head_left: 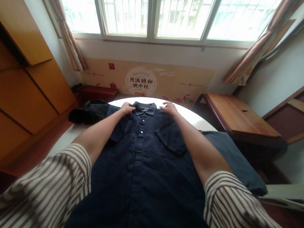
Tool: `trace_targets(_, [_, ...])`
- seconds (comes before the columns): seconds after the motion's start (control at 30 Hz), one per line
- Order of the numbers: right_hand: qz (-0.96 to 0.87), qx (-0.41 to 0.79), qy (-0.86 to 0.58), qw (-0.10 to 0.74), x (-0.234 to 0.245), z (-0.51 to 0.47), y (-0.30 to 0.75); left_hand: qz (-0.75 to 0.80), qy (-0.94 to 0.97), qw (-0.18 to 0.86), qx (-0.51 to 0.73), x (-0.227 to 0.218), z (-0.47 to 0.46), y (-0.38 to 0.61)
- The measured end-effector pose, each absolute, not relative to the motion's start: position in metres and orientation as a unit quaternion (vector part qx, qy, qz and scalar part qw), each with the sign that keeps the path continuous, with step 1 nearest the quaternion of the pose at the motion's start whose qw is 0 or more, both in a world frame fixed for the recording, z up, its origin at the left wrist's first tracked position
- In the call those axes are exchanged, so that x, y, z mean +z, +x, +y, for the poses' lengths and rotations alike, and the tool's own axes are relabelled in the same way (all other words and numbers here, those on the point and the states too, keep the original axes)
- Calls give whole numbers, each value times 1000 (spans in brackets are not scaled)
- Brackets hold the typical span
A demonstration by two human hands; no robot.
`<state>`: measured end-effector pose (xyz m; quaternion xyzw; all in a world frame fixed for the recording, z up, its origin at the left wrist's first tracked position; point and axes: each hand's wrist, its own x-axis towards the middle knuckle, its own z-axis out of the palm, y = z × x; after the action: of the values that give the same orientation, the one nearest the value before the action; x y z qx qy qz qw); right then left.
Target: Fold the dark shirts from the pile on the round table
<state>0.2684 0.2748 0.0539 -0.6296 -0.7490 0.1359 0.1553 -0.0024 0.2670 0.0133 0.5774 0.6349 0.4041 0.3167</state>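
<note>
A dark navy button-up shirt (145,155) lies face up on a round white table (195,117), collar at the far side and both sleeves hanging off the edges. My left hand (126,108) is closed on the shirt's left shoulder beside the collar. My right hand (169,108) rests on the right shoulder by the collar, fingers bent down onto the cloth. Both my forearms stretch over the shirt's front, and striped sleeves cover my upper arms.
A wooden side table (236,114) stands at the right, a wooden wardrobe (7,86) at the left. Below the window (158,6), a printed cardboard panel (146,78) leans on the wall. A low dark red box (97,93) sits on the floor beyond the table.
</note>
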Motion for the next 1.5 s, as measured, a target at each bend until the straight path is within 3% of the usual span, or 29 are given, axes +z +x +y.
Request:
trace_targets(0.2, [-740,163,-638,133,42,276,257,622,596,291,417,13,256,4])
trace_targets(0.47, [-715,106,-666,185,45,263,257,590,648,197,440,27,264,6])
trace_targets(0.73, [-786,87,-599,128,48,214,246,557,726,171,364,34,239,14])
trace_targets(0.97, [-857,78,-503,73,21,67,225,528,824,44,200,21,89,35])
trace_targets(1.23, [-902,93,-414,81,9,-89,261,500,860,53,87,1,-79,-5])
trace_targets(1.5, [-928,153,-329,84,21,-208,306,425,903,54,30,26,-205,-35])
